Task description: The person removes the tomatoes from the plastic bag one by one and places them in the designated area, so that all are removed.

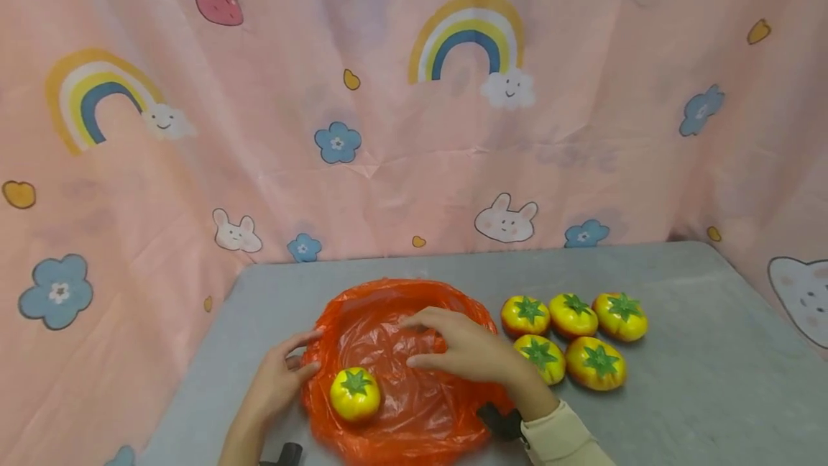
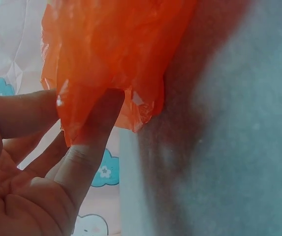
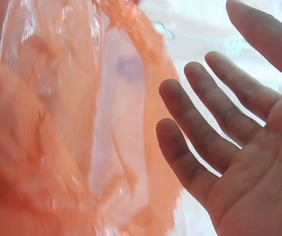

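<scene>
An orange-red plastic bag [image 1: 394,430] lies spread wide on the table with its mouth facing up. Inside, toward the near left, sits one yellow, tomato-like fruit [image 1: 355,394] with a green star-shaped top. My left hand [image 1: 278,380] holds the bag's left rim between thumb and fingers; in the left wrist view the thin plastic [image 2: 116,44] partly covers a finger. Over the bag's right half is my right hand [image 1: 468,351], fingers spread and holding nothing. The right wrist view shows its palm and separated fingers [image 3: 200,147] beside the bag's plastic [image 3: 42,123].
Several more yellow fruits [image 1: 596,363] with green tops stand grouped in two rows just right of the bag. The grey table [image 1: 698,380] ends at a pink patterned curtain [image 1: 388,200] behind and at the sides. Black wrist mounts [image 1: 501,421] show near both wrists.
</scene>
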{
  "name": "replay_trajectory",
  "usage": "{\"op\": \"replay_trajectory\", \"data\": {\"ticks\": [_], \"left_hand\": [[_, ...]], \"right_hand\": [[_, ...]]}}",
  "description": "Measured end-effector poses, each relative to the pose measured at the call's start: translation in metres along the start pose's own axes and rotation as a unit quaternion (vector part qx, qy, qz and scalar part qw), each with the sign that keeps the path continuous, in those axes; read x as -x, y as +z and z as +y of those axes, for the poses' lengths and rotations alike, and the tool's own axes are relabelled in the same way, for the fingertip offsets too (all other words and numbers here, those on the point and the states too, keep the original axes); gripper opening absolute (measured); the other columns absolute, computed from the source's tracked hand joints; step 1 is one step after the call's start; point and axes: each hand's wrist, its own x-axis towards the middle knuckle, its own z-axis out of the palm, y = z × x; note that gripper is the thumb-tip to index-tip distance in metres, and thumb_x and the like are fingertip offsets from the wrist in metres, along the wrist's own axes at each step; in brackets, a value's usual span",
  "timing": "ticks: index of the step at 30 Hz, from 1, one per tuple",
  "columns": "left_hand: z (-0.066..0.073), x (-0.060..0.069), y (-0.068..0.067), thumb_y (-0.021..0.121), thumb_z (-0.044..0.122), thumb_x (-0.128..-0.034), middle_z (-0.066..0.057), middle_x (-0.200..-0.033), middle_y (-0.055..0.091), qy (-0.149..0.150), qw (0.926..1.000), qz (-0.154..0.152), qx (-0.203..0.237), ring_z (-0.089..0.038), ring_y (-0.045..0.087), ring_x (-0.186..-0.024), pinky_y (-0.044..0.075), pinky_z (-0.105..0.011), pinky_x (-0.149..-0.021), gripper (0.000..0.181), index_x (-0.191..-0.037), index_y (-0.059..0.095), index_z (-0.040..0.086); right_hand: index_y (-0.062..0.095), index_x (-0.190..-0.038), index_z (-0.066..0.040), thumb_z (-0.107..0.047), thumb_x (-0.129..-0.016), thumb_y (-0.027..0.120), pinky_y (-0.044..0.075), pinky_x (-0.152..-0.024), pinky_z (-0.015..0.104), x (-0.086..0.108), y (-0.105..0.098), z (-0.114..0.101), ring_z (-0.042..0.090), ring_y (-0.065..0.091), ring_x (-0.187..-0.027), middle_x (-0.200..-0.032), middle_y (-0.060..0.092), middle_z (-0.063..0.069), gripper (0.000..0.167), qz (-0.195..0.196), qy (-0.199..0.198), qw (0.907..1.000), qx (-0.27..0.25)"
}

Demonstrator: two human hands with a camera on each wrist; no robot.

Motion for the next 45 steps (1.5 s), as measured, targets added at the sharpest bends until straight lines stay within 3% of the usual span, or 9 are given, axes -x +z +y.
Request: {"op": "replay_trajectory", "data": {"ticks": [9, 14, 18, 23, 28, 36, 45], "left_hand": [[0.001, -0.001, 0.001, 0.07, -0.002, -0.0878, -0.018, -0.146, 0.052, 0.001, 1.0, 0.0, -0.004, -0.032, 0.068, -0.113, 0.062, -0.042, -0.083, 0.051, -0.135, 0.061, 0.017], [0.003, -0.001, 0.002, 0.07, -0.002, -0.0882, -0.018, -0.145, 0.053, 0.0, 1.0, 0.001, -0.006, -0.031, 0.069, -0.111, 0.062, -0.041, -0.082, 0.052, -0.136, 0.061, 0.018], [0.004, -0.002, 0.003, 0.07, -0.002, -0.0882, -0.018, -0.146, 0.053, 0.007, 0.9998, 0.002, -0.016, -0.033, 0.068, -0.113, 0.062, -0.042, -0.084, 0.052, -0.136, 0.061, 0.018], [0.004, -0.002, 0.003, 0.069, -0.004, -0.0877, -0.017, -0.146, 0.053, 0.017, 0.9997, 0.002, -0.018, -0.037, 0.065, -0.118, 0.061, -0.044, -0.088, 0.053, -0.135, 0.061, 0.018], [0.003, 0.0, 0.003, 0.069, -0.004, -0.0882, -0.017, -0.147, 0.051, 0.018, 0.9997, -0.002, -0.019, -0.04, 0.063, -0.121, 0.06, -0.045, -0.089, 0.053, -0.136, 0.061, 0.017], [0.002, 0.002, 0.003, 0.068, -0.004, -0.0885, -0.016, -0.148, 0.051, -0.001, 0.9999, -0.002, -0.016, -0.038, 0.064, -0.12, 0.06, -0.044, -0.089, 0.054, -0.137, 0.06, 0.019], [0.0, 0.003, 0.001, 0.067, -0.007, -0.0885, -0.02, -0.145, 0.053, 0.001, 0.9999, -0.002, 0.016, -0.031, 0.069, -0.111, 0.062, -0.037, -0.077, 0.055, -0.138, 0.058, 0.015]], "right_hand": [[0.06, -0.134, -0.029, -0.042, -0.09, 0.071, 0.048, -0.109, 0.048, -0.024, 0.025, -0.005, 0.018, 0.053, -0.131, -0.14, 0.058, -0.008, 0.047, -0.029, -0.017, 0.9994, 0.002], [0.059, -0.133, -0.035, -0.044, -0.087, 0.074, 0.048, -0.109, 0.048, -0.034, 0.038, -0.005, 0.016, 0.052, -0.131, -0.141, 0.057, -0.013, 0.049, -0.054, -0.014, 0.9984, 0.001], [0.057, -0.136, -0.032, -0.048, -0.083, 0.077, 0.047, -0.111, 0.048, -0.04, 0.048, -0.004, 0.014, 0.052, -0.132, -0.14, 0.056, -0.014, 0.058, -0.074, -0.009, 0.9972, 0.005], [0.054, -0.137, -0.033, -0.053, -0.079, 0.079, 0.05, -0.107, 0.043, -0.043, 0.06, -0.005, 0.008, 0.056, -0.123, -0.136, 0.058, -0.017, 0.066, -0.093, -0.02, 0.9952, 0.02], [0.054, -0.136, -0.036, -0.051, -0.08, 0.079, 0.051, -0.105, 0.038, -0.045, 0.068, -0.005, 0.001, 0.056, -0.116, -0.132, 0.058, -0.021, 0.063, -0.105, -0.027, 0.9936, 0.031], [0.055, -0.134, -0.038, -0.042, -0.081, 0.081, 0.053, -0.101, 0.033, -0.043, 0.056, -0.001, 0.001, 0.055, -0.11, -0.127, 0.059, -0.019, 0.059, -0.097, -0.007, 0.9952, 0.016], [0.053, -0.141, -0.031, -0.036, -0.082, 0.081, 0.047, -0.11, 0.046, -0.039, 0.032, 0.008, 0.016, 0.051, -0.125, -0.14, 0.056, -0.008, 0.065, -0.069, 0.015, 0.996, 0.055]]}}
